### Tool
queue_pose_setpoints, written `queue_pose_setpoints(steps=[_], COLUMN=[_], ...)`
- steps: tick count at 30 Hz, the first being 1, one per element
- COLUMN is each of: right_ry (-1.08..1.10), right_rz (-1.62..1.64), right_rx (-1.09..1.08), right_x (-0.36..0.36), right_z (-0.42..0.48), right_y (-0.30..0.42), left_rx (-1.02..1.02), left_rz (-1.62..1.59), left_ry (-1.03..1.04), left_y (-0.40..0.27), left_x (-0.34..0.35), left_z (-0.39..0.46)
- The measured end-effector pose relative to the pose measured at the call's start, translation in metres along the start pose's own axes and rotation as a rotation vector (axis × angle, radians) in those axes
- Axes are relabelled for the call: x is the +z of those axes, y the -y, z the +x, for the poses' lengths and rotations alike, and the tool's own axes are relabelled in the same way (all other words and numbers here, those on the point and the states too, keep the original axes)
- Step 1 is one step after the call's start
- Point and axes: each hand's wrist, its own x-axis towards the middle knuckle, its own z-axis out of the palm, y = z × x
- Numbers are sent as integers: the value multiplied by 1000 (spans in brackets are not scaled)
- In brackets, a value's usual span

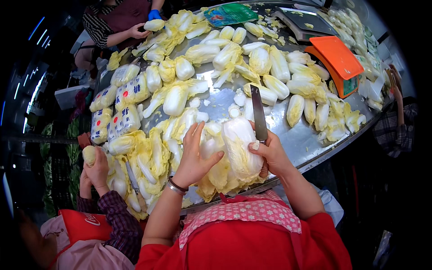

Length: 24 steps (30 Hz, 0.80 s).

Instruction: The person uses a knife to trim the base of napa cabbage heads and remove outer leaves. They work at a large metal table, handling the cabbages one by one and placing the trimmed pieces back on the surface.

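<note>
My right hand (275, 152) grips a kitchen knife (259, 114) by its wooden handle, blade pointing away from me. The same hand steadies a napa cabbage (240, 148) against the knife, with the thumb on its side. To the left of that cabbage, my left hand (197, 155) is raised with fingers apart and nothing in it. Under both hands lies a heap of loose yellow cabbage leaves (216, 177) at the table's near edge. Cut white stem ends (234, 110) sit just beyond the knife.
Napa cabbages (260, 60) cover much of the metal table (287, 143). An orange scale (337, 60) and a flat scale (305, 22) stand far right. Wrapped cabbage packs (123, 123) lie left. A co-worker's hands (98, 167) hold a cabbage near another knife (133, 179); another person (118, 27) works opposite.
</note>
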Motion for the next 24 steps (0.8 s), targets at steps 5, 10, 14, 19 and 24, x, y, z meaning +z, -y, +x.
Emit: queue_pose_setpoints(steps=[5,10,14,19,24], right_ry=[-85,-30,50,88,51], right_rz=[-45,-657,-496,-453,-780], right_rx=[74,-278,-150,-58,-273], right_x=[12,7,5,10,15], right_z=[7,15,16,16,16], right_y=[-4,-17,-21,-16,-20], left_rx=[-185,-384,-348,-280,-323], left_rz=[-865,-1046,-866,-778,-692], left_ry=[298,189,179,171,197], left_y=[-5,-18,-16,-11,-9], left_x=[11,17,16,17,17], left_z=[7,1,-1,-3,-6])
